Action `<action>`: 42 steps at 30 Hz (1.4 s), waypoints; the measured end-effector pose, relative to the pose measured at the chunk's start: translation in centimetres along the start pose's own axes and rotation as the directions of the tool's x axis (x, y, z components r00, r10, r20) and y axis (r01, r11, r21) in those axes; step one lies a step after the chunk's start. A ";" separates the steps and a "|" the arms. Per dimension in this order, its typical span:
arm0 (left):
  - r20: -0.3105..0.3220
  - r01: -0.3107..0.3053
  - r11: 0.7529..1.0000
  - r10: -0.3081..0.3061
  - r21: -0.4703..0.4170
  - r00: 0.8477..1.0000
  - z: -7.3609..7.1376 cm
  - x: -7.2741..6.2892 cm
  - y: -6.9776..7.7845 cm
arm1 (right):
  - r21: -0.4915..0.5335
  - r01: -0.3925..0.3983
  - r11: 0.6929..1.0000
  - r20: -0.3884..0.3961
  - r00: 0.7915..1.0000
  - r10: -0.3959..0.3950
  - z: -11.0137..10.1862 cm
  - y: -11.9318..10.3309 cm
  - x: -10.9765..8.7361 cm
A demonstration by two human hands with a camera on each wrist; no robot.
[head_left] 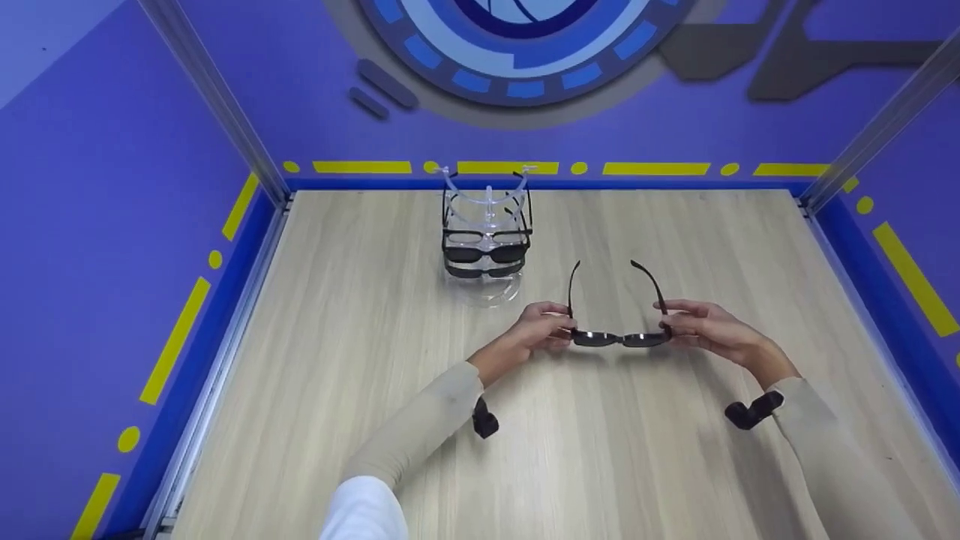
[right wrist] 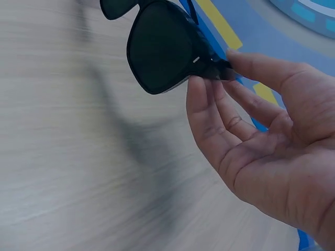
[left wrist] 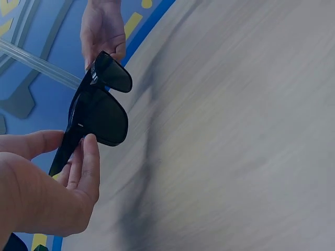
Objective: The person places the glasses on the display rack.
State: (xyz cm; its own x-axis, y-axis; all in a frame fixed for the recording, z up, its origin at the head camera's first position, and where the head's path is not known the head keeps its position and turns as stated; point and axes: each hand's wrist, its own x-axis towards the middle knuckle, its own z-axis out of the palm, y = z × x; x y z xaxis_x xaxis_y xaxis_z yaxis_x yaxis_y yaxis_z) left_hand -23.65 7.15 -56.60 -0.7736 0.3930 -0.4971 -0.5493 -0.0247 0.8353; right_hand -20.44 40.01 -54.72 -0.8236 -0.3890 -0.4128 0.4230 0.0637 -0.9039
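A pair of black sunglasses (head_left: 643,340) is held above the table between both hands, temples spread and pointing away toward the back wall. My left hand (head_left: 541,327) pinches the left temple close to its hinge. On the other side, my right hand (head_left: 709,330) pinches the right temple near the hinge. The dark lenses (left wrist: 107,117) show large in the left wrist view, and the right wrist view shows thumb and fingers on the frame's corner. Left of the hands stands a clear display stand (head_left: 487,300) bearing several dark-framed glasses (head_left: 486,255), stacked one above another.
The wood-grain table (head_left: 360,315) is bounded by a blue back wall (head_left: 300,112) with printed patterns and by blue side walls with metal edge posts (head_left: 225,105). Small black devices (head_left: 486,420) are strapped at both wrists. Shadows of the hands fall on the tabletop.
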 end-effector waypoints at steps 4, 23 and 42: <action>0.000 -0.026 1.000 0.026 0.014 1.000 -0.3 -0.5 -0.1 | -0.026 -0.014 1.000 -0.005 1.000 0.014 0.4 0.2 0.2; 0.040 -0.105 0.994 0.106 -0.027 0.994 -1.5 -1.9 0.2 | -0.046 -0.006 0.999 -0.013 1.000 0.006 2.2 -0.1 -0.1; 0.034 -0.146 0.988 0.148 -0.057 0.988 -1.0 -3.0 1.5 | -0.073 0.031 0.997 -0.027 0.999 -0.033 2.3 -1.6 -1.4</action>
State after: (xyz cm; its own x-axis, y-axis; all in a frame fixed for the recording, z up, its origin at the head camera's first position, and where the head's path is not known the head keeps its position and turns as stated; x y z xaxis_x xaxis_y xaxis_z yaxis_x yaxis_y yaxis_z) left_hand -22.45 4.99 -54.06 -0.8350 0.4160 -0.3601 -0.4481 -0.1342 0.8839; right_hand -19.09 38.31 -52.47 -0.8472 -0.3658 -0.3853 0.3684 0.1181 -0.9221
